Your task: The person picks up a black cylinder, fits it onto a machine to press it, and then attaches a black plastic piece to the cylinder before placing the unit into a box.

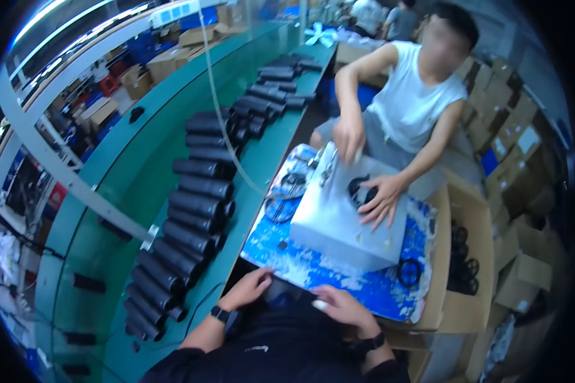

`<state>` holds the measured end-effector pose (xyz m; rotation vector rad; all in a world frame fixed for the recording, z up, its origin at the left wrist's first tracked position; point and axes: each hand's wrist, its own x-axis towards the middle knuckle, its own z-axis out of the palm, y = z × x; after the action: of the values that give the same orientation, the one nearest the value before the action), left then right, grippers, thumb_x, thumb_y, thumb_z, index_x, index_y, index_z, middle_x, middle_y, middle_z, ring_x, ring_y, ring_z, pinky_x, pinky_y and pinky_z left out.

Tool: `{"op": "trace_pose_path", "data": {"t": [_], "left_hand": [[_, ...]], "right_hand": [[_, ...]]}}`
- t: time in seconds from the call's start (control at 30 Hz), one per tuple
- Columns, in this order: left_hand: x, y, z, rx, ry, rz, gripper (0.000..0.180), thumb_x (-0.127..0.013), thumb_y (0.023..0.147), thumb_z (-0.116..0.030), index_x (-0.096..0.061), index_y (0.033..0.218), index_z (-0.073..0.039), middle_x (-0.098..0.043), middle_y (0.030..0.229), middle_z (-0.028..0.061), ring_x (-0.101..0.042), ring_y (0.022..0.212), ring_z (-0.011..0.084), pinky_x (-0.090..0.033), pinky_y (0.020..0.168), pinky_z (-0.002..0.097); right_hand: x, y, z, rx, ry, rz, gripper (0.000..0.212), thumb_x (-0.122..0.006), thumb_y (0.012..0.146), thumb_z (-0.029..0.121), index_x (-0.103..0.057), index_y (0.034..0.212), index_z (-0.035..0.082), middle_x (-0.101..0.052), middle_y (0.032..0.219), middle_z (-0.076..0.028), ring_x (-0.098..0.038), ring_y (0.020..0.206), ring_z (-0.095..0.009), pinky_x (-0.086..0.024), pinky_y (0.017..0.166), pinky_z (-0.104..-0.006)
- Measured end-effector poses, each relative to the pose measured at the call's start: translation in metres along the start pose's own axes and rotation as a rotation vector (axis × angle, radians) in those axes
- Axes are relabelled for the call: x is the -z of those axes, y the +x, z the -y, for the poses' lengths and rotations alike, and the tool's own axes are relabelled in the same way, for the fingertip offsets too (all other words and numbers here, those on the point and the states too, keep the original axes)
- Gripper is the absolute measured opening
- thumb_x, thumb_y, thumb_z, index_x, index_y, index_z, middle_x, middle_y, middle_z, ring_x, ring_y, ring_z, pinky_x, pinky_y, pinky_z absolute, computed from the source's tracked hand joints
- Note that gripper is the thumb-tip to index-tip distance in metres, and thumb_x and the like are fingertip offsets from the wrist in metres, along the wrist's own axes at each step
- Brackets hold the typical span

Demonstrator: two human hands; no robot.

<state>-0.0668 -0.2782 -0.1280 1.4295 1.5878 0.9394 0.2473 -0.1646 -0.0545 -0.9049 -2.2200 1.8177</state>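
My left hand (252,287) is at the near left edge of the blue, paint-worn work table (281,252), fingers loosely extended and nothing visible in them. My right hand (346,307) is at the same edge further right, with something white on one fingertip. Its fingers look apart and hold nothing I can see. Across the table a co-worker's spread hand (384,199) presses a black ring-shaped part (362,190) on a grey metal box (338,223). The co-worker's other hand (349,135) is above a metal clamp (328,167) on the box, blurred.
Black tubes (191,203) lie in a long row on the green bench (236,220) to the left. A black ring (408,272) is near the table's right side. An open carton (437,268) there contains black wheel-like parts (464,255). Cartons (517,153) are stacked behind.
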Motion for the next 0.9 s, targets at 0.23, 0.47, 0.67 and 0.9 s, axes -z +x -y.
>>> {"op": "trace_pose_path", "data": {"t": [0.23, 0.47, 0.67, 0.9], "left_hand": [[-0.001, -0.004, 0.010, 0.045, -0.050, -0.034, 0.043, -0.062, 0.105, -0.015, -0.056, 0.146, -0.002, -0.069, 0.107, 0.0107, -0.067, 0.099, 0.0201, -0.054, 0.092, 0.0335], [0.057, -0.048, -0.051, -0.076, 0.015, -0.012, 0.042, -0.060, 0.108, -0.020, -0.057, 0.147, -0.003, -0.070, 0.119, 0.0150, -0.068, 0.109, 0.0267, -0.054, 0.096, 0.0392], [0.163, -0.130, -0.155, -0.021, 0.134, -0.416, 0.033, -0.063, 0.105, -0.014, -0.067, 0.136, -0.004, -0.072, 0.113, 0.0127, -0.071, 0.103, 0.0246, -0.056, 0.092, 0.0366], [0.301, -0.275, -0.057, 0.289, 0.376, -1.296, 0.035, -0.071, 0.101, -0.018, -0.068, 0.132, -0.002, -0.066, 0.126, 0.0095, -0.063, 0.114, 0.0187, -0.050, 0.100, 0.0336]], "right_hand": [[0.053, 0.143, 0.287, 0.769, 0.454, -0.207, 0.101, -0.060, 0.095, -0.013, 0.005, 0.169, 0.009, -0.060, 0.097, -0.004, -0.061, 0.081, -0.012, -0.054, 0.067, -0.0254], [0.060, 0.153, 0.284, 0.605, 0.214, -0.101, 0.065, -0.064, 0.103, 0.012, -0.036, 0.160, 0.001, -0.066, 0.096, -0.004, -0.056, 0.074, -0.007, -0.047, 0.068, -0.0217], [0.008, 0.141, 0.077, 0.188, -0.130, 0.319, 0.043, -0.070, 0.097, 0.004, -0.062, 0.140, 0.004, -0.064, 0.087, 0.000, -0.061, 0.069, -0.008, -0.049, 0.060, -0.0233], [-0.021, 0.137, -0.046, 0.012, 0.388, -0.012, 0.025, -0.070, 0.101, 0.007, -0.064, 0.124, 0.003, -0.065, 0.085, -0.002, -0.062, 0.063, -0.010, -0.051, 0.055, -0.0259]]}}
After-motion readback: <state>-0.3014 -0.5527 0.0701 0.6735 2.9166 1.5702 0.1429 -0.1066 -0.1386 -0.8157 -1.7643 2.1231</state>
